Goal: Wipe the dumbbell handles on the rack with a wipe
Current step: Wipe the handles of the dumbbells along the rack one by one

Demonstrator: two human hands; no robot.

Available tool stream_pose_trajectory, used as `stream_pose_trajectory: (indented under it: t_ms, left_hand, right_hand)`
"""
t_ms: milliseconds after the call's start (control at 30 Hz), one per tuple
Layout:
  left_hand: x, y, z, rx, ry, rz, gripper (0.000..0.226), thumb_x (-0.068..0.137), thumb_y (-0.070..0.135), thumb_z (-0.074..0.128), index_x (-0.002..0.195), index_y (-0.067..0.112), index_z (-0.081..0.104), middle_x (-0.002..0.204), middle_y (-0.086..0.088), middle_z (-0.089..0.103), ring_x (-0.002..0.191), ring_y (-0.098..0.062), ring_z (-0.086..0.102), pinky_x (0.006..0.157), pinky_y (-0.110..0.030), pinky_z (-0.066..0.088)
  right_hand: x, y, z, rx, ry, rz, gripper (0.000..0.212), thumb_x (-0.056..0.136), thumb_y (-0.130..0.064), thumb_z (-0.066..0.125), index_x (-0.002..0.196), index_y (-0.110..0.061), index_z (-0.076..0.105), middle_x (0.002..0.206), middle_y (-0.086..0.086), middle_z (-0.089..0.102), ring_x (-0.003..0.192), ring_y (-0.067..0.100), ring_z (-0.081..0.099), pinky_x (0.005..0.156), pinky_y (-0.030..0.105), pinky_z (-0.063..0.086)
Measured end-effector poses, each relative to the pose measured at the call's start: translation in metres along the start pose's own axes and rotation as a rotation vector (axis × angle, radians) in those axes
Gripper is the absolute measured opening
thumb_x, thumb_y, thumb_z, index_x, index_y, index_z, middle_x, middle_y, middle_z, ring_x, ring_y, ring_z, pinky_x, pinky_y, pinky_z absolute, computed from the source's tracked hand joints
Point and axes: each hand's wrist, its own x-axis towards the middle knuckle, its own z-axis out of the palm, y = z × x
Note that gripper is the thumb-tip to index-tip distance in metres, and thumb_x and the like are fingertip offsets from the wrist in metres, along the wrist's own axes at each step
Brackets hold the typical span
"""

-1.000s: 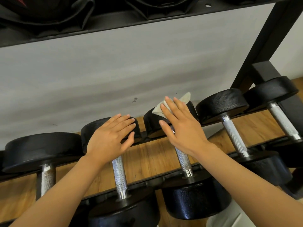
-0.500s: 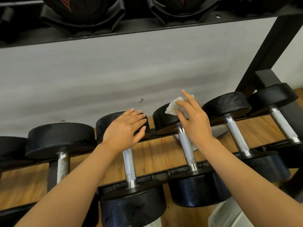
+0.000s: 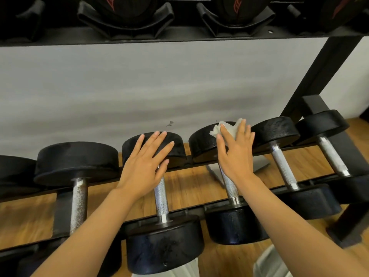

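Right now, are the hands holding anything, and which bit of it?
The right hand presses a white wipe flat against a dumbbell head. The left hand just rests open on another dumbbell.

Wipe [image 3: 226, 127]: pressed under the right hand [image 3: 236, 154], on the far head of the dumbbell [image 3: 229, 184] beneath it.
Left hand [image 3: 144, 166]: laid flat on the neighbouring dumbbell [image 3: 161, 198], left of that grip.
Rack rail [image 3: 185, 209]: nearer than both hands, under the handles.
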Motion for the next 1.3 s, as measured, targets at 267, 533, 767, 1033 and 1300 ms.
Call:
stream_pose_trajectory:
  t_ms: [267,533,767,1033,1300]
  left_hand:
    - [-0.004,-0.006,0.004,-0.162,0.000,-0.031,0.051,0.103,0.042,0.032,0.152,0.026,0.032,0.163,0.003,0.018,0.153,-0.012,0.003,0.123,-0.032,-0.007]
    - [-0.025,-0.011,-0.002,-0.248,-0.006,-0.200,0.062,0.102,0.050,0.022,0.156,0.024,0.006,0.165,0.007,0.001,0.150,-0.003,-0.009,0.119,-0.020,-0.012]
    - [-0.042,-0.014,0.001,-0.403,0.002,-0.317,0.059,0.102,0.047,0.022,0.153,0.027,0.000,0.162,0.015,-0.007,0.145,0.008,-0.015,0.117,-0.017,-0.002]
    - [-0.043,-0.015,0.005,-0.496,0.048,-0.302,0.058,0.103,0.043,0.022,0.155,0.026,0.004,0.162,0.016,-0.003,0.149,0.002,-0.008,0.117,-0.014,0.000]
    - [-0.041,-0.015,0.007,-0.515,0.061,-0.322,0.056,0.104,0.034,0.029,0.155,0.028,0.007,0.163,0.016,0.000,0.149,0.003,-0.006,0.117,-0.012,-0.002]
  right_hand:
    - [0.006,-0.006,0.012,-0.052,0.148,-0.215,0.033,0.100,-0.013,0.052,0.130,0.000,0.058,0.145,0.021,0.046,0.138,0.021,0.029,0.108,0.052,0.041]
    - [0.003,-0.013,0.005,0.201,0.024,-0.174,0.049,0.099,-0.016,0.054,0.146,-0.018,0.042,0.131,0.017,0.061,0.113,0.030,0.063,0.093,0.041,0.054]
    - [-0.041,-0.104,0.058,0.365,-0.153,-0.313,0.050,0.103,-0.022,0.043,0.150,-0.009,0.031,0.159,0.003,0.023,0.148,0.015,0.020,0.119,0.039,0.025]
    - [-0.007,-0.117,0.060,0.179,-0.294,-0.170,0.054,0.107,-0.037,0.020,0.155,-0.014,0.015,0.163,-0.001,0.012,0.148,0.007,0.007,0.121,0.031,0.016]
    - [-0.032,-0.086,0.060,0.476,-0.227,-0.012,0.050,0.107,-0.031,0.024,0.152,-0.011,0.029,0.154,-0.005,0.033,0.141,-0.002,0.024,0.108,0.005,0.018]
